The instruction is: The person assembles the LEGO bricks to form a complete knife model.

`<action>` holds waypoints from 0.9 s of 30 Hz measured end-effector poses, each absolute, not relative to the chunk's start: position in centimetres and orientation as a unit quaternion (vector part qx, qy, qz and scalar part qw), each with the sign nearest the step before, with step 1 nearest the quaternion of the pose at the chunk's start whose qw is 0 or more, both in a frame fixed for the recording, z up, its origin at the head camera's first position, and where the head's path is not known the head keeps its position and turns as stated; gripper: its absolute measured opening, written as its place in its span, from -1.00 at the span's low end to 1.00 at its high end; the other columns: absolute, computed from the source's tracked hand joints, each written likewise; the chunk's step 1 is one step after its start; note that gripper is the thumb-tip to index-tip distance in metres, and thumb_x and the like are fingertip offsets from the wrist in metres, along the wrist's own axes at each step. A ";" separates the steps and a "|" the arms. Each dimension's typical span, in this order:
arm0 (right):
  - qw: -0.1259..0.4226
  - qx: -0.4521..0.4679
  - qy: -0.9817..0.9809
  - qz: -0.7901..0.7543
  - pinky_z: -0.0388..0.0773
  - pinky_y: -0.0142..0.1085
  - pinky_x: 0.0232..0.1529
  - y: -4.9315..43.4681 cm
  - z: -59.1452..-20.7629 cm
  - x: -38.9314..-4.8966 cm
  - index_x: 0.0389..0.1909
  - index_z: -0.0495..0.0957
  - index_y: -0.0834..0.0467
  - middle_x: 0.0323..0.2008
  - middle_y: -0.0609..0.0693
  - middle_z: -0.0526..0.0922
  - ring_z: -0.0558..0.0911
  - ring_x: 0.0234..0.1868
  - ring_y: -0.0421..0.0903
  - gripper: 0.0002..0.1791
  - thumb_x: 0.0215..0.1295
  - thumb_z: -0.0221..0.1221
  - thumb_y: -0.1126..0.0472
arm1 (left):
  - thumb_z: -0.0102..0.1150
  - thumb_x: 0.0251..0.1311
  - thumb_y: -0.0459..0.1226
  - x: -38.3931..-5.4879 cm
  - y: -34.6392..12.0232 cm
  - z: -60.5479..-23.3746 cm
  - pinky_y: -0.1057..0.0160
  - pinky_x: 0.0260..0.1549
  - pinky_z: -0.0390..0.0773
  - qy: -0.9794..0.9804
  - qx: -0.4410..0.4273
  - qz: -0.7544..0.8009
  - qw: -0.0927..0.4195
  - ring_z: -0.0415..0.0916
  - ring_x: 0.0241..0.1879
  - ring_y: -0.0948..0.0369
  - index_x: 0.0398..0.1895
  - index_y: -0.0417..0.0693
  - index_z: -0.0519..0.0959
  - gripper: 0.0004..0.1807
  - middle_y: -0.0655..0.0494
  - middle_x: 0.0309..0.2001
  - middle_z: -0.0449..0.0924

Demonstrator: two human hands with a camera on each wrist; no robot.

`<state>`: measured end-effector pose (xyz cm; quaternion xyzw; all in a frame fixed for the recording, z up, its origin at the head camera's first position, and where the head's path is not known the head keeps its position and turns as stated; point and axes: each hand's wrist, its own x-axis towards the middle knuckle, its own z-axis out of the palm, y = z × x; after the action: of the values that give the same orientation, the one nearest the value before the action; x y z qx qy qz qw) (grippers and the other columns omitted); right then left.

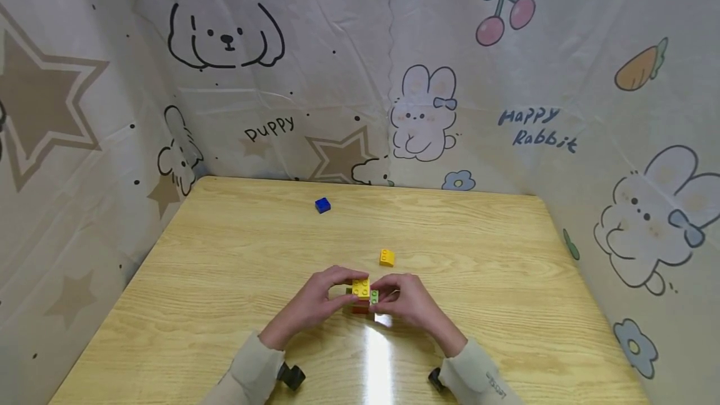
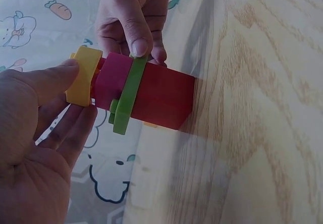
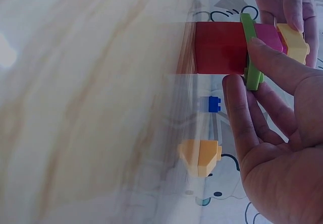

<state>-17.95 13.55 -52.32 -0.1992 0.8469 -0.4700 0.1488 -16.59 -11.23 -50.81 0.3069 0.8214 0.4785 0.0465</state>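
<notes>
A small stack of toy building bricks stands on the table in front of me. From the bottom up it has a red block point(image 2: 164, 95), a thin green plate point(image 2: 130, 93) jutting out at both sides, a magenta brick point(image 2: 112, 77) and a yellow brick point(image 1: 361, 289) on top. My left hand point(image 1: 315, 299) pinches the yellow brick between thumb and fingers; it sits slightly tilted, with a narrow gap showing above the magenta one. On the other side my right hand point(image 1: 412, 300) grips the green plate's end, thumb against its edge.
Beyond the stack lies a yellow-orange sloped brick point(image 1: 387, 258). Farther back, left of centre, is a blue brick point(image 1: 323, 205). The wooden table point(image 1: 236, 224) ends at a printed cloth curtain point(image 1: 337, 80) at the back and sides.
</notes>
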 end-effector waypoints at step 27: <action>0.149 -0.189 0.843 -0.481 0.73 -0.42 -0.20 13.6 -52.5 -18.1 -0.03 0.72 0.26 -0.24 0.01 0.77 0.72 -0.24 -0.14 -0.59 0.12 0.54 0.22 | 0.34 0.37 -0.18 -17.0 -11.1 -52.5 0.13 0.33 0.54 0.762 0.227 0.595 0.119 0.59 0.22 0.10 0.25 -0.08 0.57 -0.57 0.08 0.18 0.64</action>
<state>-18.13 13.61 -52.54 -0.1886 0.8434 -0.4805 0.1489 -16.95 -11.06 -52.48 0.2267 0.7617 0.5952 0.1187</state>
